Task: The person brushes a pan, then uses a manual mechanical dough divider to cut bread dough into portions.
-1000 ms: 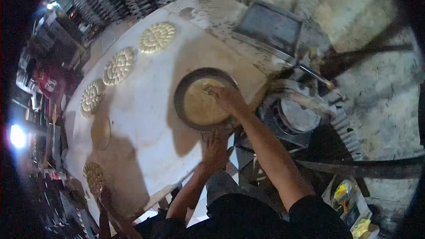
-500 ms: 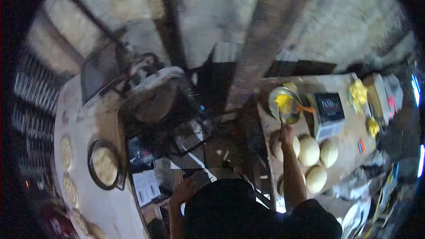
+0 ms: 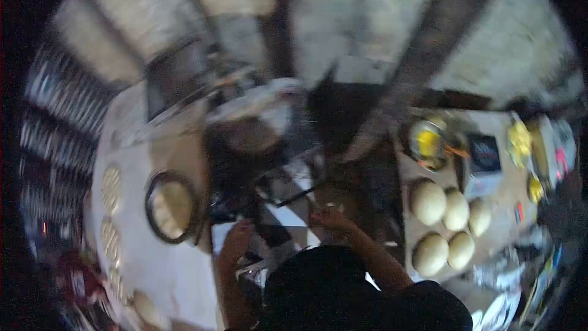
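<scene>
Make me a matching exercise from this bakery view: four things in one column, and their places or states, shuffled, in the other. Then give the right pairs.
Things:
1. round dark metal pan with pale dough in it
2. smooth round pale dough balls
3. small bowl with bright yellow filling
4. right hand

Places or states:
A. grouped together on the right-hand table
B. on the white table at the left
C. in the gap between the two tables, holding nothing visible
D. beyond the dough balls, beside a dark box

Pairs: 1-B, 2-A, 3-D, 4-C
</scene>
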